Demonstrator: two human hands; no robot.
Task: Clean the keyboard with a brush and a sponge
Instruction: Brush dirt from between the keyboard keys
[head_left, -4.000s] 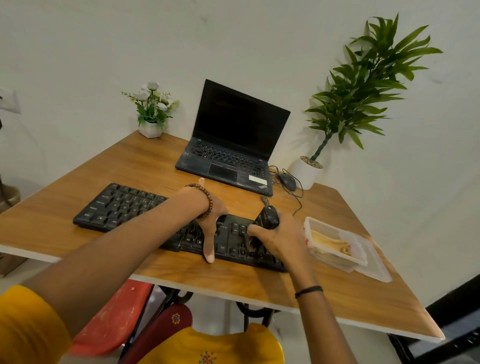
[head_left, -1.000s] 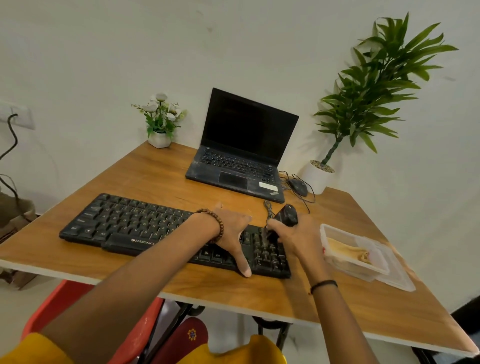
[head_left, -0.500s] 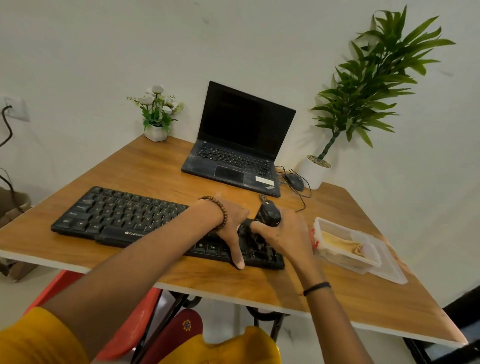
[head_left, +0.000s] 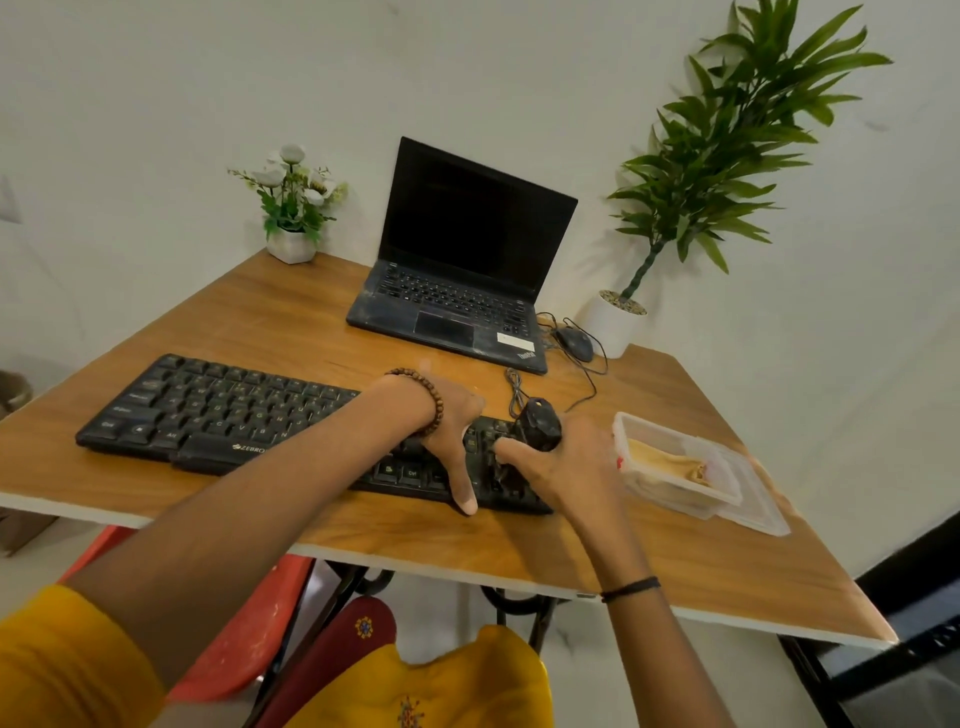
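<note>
A black keyboard (head_left: 218, 415) lies across the near part of the wooden table (head_left: 291, 322). My left hand (head_left: 452, 431) rests flat on its right half, thumb stretched to the front edge; the fingers are hidden behind the hand. My right hand (head_left: 561, 467) grips a black brush (head_left: 540, 430) by its rounded handle over the keyboard's right end; the bristles are hidden under the hand. A yellowish sponge (head_left: 660, 460) lies inside a clear plastic box (head_left: 680, 499) just right of the keyboard.
An open black laptop (head_left: 467, 260) stands at the back with a wired mouse (head_left: 574, 343) beside it. A small flower pot (head_left: 291, 244) is at back left, a tall potted plant (head_left: 717, 156) at back right. A red chair (head_left: 234, 649) sits under the table.
My right hand has kept the brush over the keyboard's right end with short strokes toward and away from me. My left hand stays on the keys. The view has shifted slightly.
</note>
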